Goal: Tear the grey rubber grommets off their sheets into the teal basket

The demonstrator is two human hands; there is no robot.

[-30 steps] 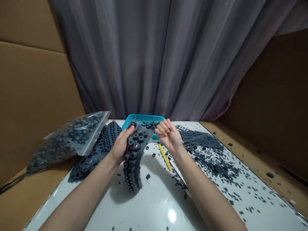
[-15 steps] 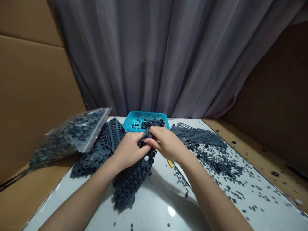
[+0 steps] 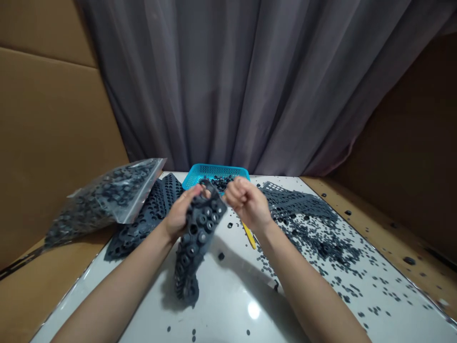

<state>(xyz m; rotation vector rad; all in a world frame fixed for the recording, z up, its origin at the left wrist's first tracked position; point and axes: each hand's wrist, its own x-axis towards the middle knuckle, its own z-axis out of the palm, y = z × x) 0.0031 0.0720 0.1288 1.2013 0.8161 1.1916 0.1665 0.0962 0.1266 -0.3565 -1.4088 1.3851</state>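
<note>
My left hand (image 3: 178, 213) grips the upper left edge of a dark grey rubber sheet (image 3: 202, 228) covered with moulded rings. The sheet hangs tilted above the table, its lower end curled. Close to its upper right corner, my right hand (image 3: 248, 202) is closed with the fingers curled in; whatever they hold, if anything, is hidden. Behind both hands stands a blue plastic basket (image 3: 194, 175) with small dark rubber pieces (image 3: 221, 182) inside. A yellow-handled tool (image 3: 249, 237) lies partly under my right hand.
At left, a clear zip bag (image 3: 107, 200) full of dark pieces leans over more ringed sheets (image 3: 143, 228). Perforated sheets (image 3: 300, 202) and many scattered small discs (image 3: 324, 247) cover the table's right side. Cardboard walls (image 3: 53, 124) and a grey curtain (image 3: 214, 85) enclose the white table (image 3: 228, 305).
My hands have moved apart; my right hand has left the sheet's top and curled into a fist. The sheet has turned, showing its rings, and loose dark pieces now show on the table beside it.
</note>
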